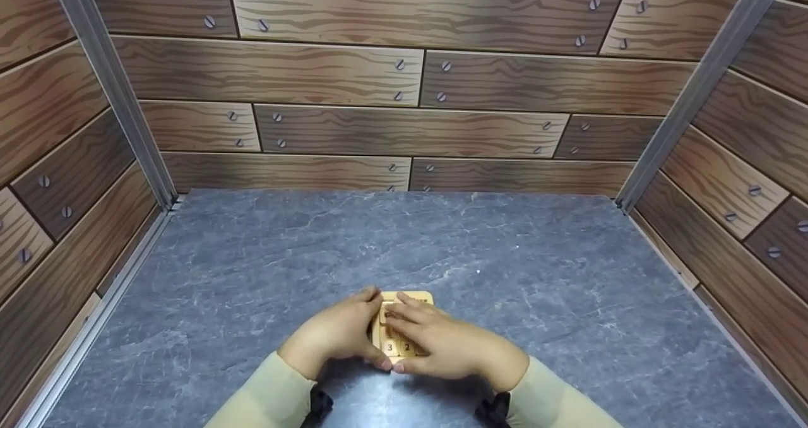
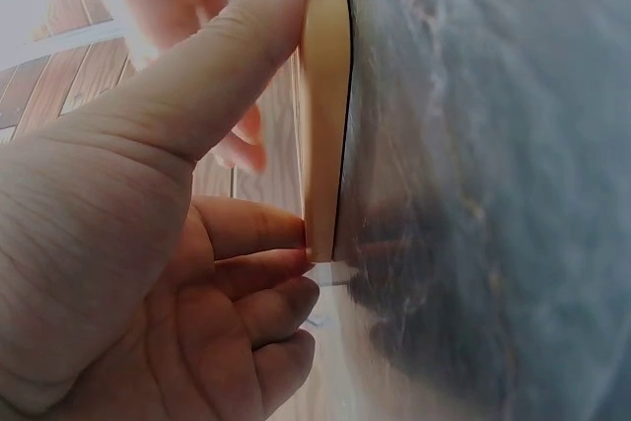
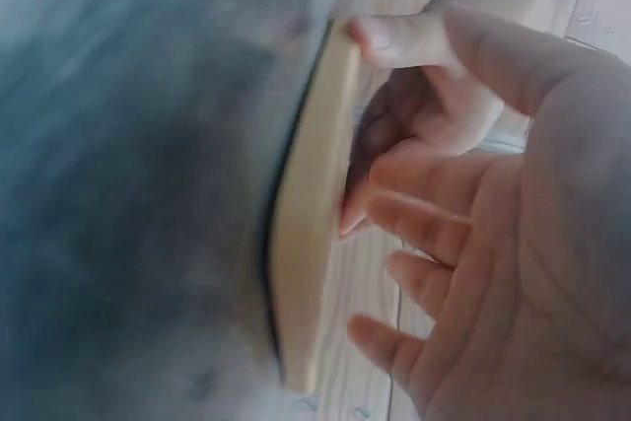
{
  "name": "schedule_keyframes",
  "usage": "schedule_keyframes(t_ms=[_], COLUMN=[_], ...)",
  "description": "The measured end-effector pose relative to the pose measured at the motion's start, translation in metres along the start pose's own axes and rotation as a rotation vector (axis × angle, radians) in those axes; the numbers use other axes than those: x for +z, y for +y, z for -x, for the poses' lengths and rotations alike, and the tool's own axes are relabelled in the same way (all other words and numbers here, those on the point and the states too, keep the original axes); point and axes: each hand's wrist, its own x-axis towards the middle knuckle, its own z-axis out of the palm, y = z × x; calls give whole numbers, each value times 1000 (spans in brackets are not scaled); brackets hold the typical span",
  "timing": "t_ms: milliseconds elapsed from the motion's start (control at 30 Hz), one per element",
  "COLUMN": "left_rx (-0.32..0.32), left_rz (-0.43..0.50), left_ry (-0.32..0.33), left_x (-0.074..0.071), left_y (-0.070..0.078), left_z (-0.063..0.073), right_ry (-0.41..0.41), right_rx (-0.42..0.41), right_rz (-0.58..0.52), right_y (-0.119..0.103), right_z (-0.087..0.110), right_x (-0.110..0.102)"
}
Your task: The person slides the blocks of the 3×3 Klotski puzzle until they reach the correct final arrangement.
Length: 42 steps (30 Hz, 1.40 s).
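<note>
On the marbled blue-grey tabletop (image 1: pixel 252 276), near its middle front, lay one wooden board (image 1: pixel 418 294) between two hands; two numbered tiles, a 3 (image 1: pixel 390 347) and a 2 (image 1: pixel 407 347), could be read. The board was pale yellow, thin and round-cornered, its dark digits set on square tiles. The left hand (image 1: pixel 344 327) gripped its left side, thumb at the near corner, fingertips at the far one. The right hand (image 1: pixel 445 343) spread loosely across the face, clamped on nothing, hiding most other tiles; whether its fingertips touched them, I could not tell. Two pale sleeves (image 1: pixel 271 393) covered the forearms. Two metal posts (image 1: pixel 118 93) joined three plank-patterned walls (image 1: pixel 353 74) around the tabletop.
</note>
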Motion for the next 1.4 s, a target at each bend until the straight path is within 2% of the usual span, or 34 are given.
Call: schedule_keyframes(t_ms=[167,367,1100,1200,1300,1400], left_rx=[0,-5,-6,-13,-23,-34], left_rz=[5,8,20,17,19,21], left_ry=[-11,-10,-17,-28,-37,-39], left_x=[0,0,0,-1,-1,-1], left_y=[1,0,-1,-1,-1,0], left_z=[0,0,2,1,0,-1], right_ry=[-34,-16,40,87,129,131], right_rx=[45,50,-73,-55,14,83], right_rz=[26,17,61,89,108,121], right_y=[6,4,-1,-1,0,1], right_z=[-2,-3,-3,-3,-2,-2], right_x=[5,4,0,-1,-2,-2])
